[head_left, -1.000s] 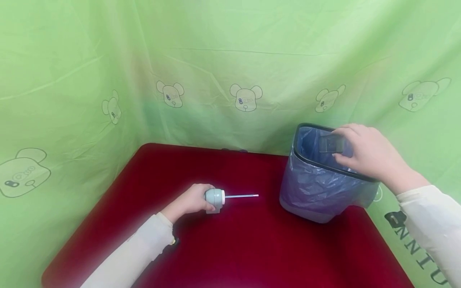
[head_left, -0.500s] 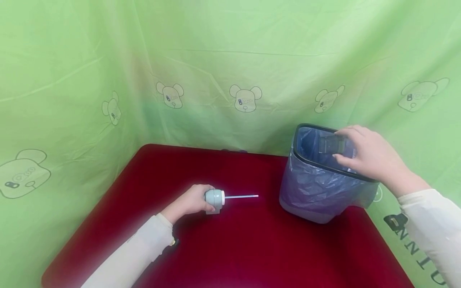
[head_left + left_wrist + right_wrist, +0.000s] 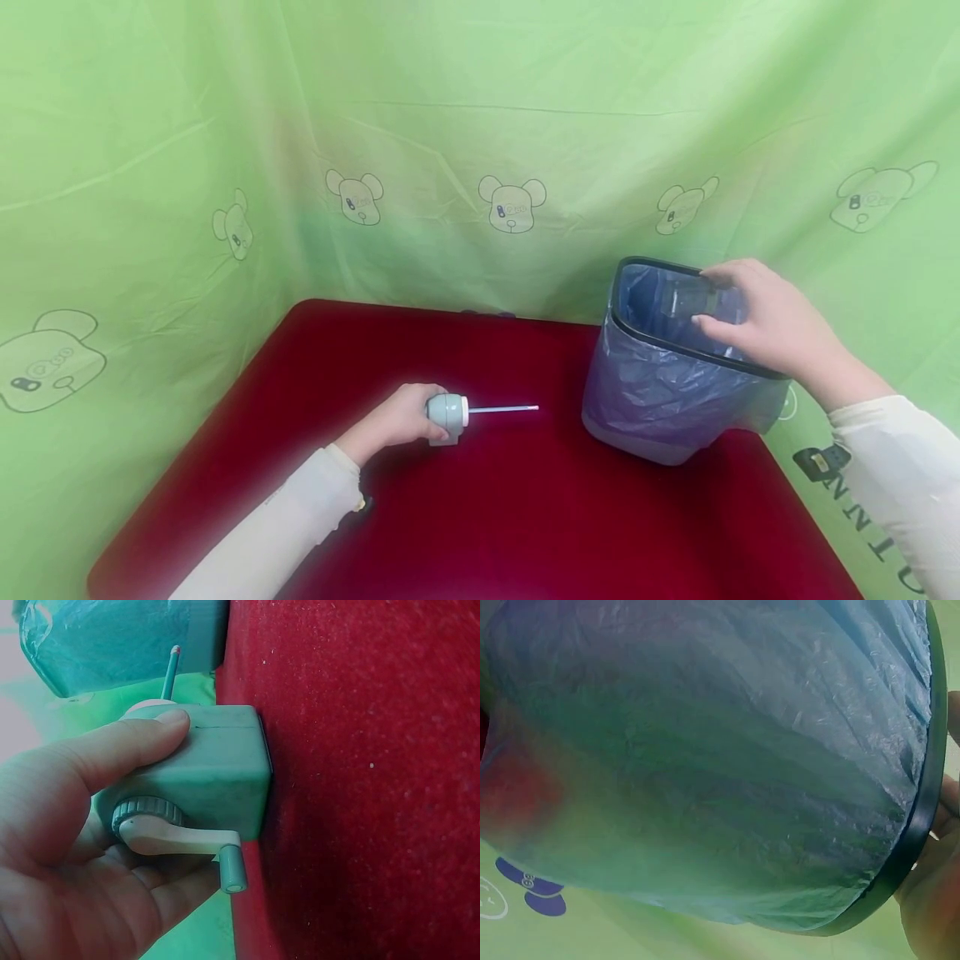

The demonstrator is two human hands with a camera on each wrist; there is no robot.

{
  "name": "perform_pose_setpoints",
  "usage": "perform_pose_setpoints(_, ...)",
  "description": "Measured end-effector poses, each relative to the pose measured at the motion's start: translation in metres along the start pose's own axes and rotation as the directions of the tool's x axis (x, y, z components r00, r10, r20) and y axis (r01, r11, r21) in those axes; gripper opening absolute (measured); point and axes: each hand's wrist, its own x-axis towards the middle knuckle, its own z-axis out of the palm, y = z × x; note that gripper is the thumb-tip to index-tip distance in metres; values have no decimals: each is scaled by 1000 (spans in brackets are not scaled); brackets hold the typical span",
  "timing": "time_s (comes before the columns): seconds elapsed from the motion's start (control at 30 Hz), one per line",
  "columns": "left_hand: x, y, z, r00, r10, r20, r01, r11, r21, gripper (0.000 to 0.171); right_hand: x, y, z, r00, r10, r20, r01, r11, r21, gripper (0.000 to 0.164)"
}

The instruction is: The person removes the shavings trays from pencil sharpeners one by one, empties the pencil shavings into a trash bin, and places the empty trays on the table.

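Observation:
My left hand [image 3: 405,414] grips a pale green hand-crank pencil sharpener [image 3: 447,412] close over the red table. In the left wrist view its crank handle [image 3: 187,838] faces the camera, and the thumb presses on the body. A blue pencil [image 3: 501,409] sticks out of the sharpener's white front, pointing right. At the right, my right hand [image 3: 772,321] reaches over the bin's rim and holds a small clear plastic box [image 3: 686,298] between thumb and fingers, inside the mouth of the bin [image 3: 660,408]. In the right wrist view the bin's side hides most of that hand.
The bin stands at the table's right side, lined with a translucent bluish bag under a black rim [image 3: 675,348]. Green cloth [image 3: 435,125] printed with bear heads hangs behind and at both sides of the red table [image 3: 487,517].
The right hand has shifted very slightly right over the bin, and the clear box has turned, catching the light differently. The left hand and sharpener have stayed in place.

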Motion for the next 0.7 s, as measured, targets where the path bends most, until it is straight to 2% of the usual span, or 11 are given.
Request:
perform_pose_setpoints(0.13, 0, 0, 0, 1000, -2, -1, 2, 1000, -7, 57, -2, -3, -1, 999, 34, -11, -33, 998, 49, 66)
perform_pose_setpoints(0.53, -1, 2, -1, 1000, -3, 2, 3, 1000, -10, 57, -4, -10, 2, 998, 54, -22, -51, 993, 109, 64)
perform_pose_setpoints(0.7, -1, 2, -2, 1000, 0, 9, 0, 1000, -7, 58, -4, -16, 1, 992, 129, -1, -127, 974, 188, 65)
